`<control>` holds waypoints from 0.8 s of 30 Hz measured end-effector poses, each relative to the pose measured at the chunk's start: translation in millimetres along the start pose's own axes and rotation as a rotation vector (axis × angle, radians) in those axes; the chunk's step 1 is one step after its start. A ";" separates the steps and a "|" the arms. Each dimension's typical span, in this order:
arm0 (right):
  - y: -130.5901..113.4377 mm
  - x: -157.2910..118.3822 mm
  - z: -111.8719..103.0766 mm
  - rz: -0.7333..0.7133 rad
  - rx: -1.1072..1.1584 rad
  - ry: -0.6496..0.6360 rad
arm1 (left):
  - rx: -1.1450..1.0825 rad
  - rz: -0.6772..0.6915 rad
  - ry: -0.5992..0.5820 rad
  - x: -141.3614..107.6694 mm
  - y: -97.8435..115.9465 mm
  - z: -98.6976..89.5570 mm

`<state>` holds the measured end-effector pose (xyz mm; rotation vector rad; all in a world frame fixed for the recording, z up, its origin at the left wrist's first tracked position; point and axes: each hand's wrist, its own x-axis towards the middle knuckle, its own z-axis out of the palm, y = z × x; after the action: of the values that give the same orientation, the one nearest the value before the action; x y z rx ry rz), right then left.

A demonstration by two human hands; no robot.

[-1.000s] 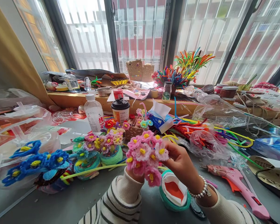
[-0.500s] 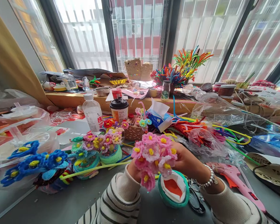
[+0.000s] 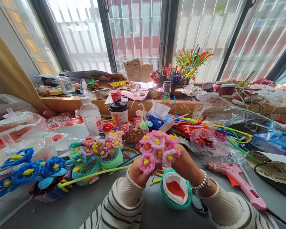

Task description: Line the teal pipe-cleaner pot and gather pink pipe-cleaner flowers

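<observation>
A bunch of pink fuzzy flowers (image 3: 158,148) with yellow centres is held up over the table between both hands. My left hand (image 3: 138,173) is closed around its underside, the fingers partly covered by the petals. From the right, my right hand (image 3: 181,160) reaches behind the blooms with its fingers bent against them; the fingertips are hidden. Just below the right hand stands a round green pot (image 3: 164,194) with a white paper lining and an orange-red inside. Black scissors (image 3: 199,203) lie beside the pot, partly behind it.
A pink glue gun (image 3: 240,181) lies at the right. Blue flowers (image 3: 28,171) and small flower pots (image 3: 112,159) stand at the left. Behind are a bottle (image 3: 90,117), a lidded cup (image 3: 119,114), a tissue pack (image 3: 159,119) and loose pipe cleaners (image 3: 188,128).
The pink bunch has turned and risen slightly, with its lower flower shifted left. My left hand shows more below it. The whole view has shifted a little.
</observation>
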<state>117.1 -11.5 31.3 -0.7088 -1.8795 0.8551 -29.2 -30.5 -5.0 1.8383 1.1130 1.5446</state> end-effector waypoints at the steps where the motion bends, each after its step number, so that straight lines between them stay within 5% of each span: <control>1: -0.7 0.0 1.5 0.058 0.063 0.014 | -0.047 -0.029 -0.051 0.1 4.5 0.4; 6: -8.6 1.3 6.3 0.400 0.458 0.043 | -0.396 -0.390 -0.272 1.2 18.8 -0.2; 10: -10.1 1.3 8.3 0.488 0.614 0.048 | -0.693 -0.611 -0.398 2.4 20.2 -3.0; 17: -6.7 -0.6 9.8 0.498 0.694 0.005 | -0.774 -0.669 -0.451 2.4 16.7 -4.7; 24: -2.6 -2.2 6.3 0.464 0.748 -0.183 | -0.958 -0.694 -0.552 1.8 11.4 -5.3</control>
<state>112.0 -16.4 30.1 -0.5975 -1.3796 1.8391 -31.2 -36.0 6.3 0.9491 0.4888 0.8192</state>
